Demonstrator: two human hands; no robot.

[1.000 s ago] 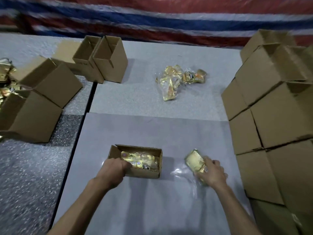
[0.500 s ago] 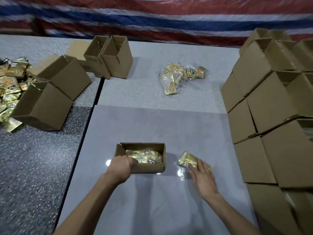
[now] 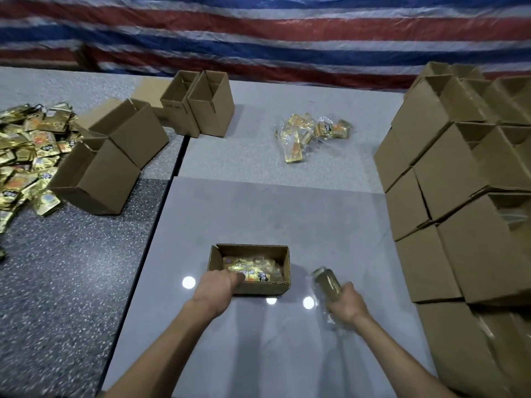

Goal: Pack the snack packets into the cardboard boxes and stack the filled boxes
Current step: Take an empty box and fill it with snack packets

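Observation:
A small open cardboard box (image 3: 275, 287) sits on the grey table in front of me, with gold snack packets (image 3: 253, 267) inside. My left hand (image 3: 215, 288) grips the box's near left wall, fingers curled over the rim. To the right of the box, my right hand (image 3: 346, 304) holds a clear plastic bag of gold packets (image 3: 327, 282) lifted off the table. A second clear bag of packets (image 3: 313, 136) lies farther back on the table.
A tall stack of cardboard boxes (image 3: 459, 196) fills the right side. Empty open boxes (image 3: 109, 168) lie tipped at the left, two more (image 3: 198, 110) stand at the back. A heap of loose gold packets (image 3: 26, 156) covers the far left. A striped tarp hangs behind.
My right hand closed round the packet bag and raised it from the table, turning it on edge. My left hand stayed on the box. The view tilted so more of the left heap shows.

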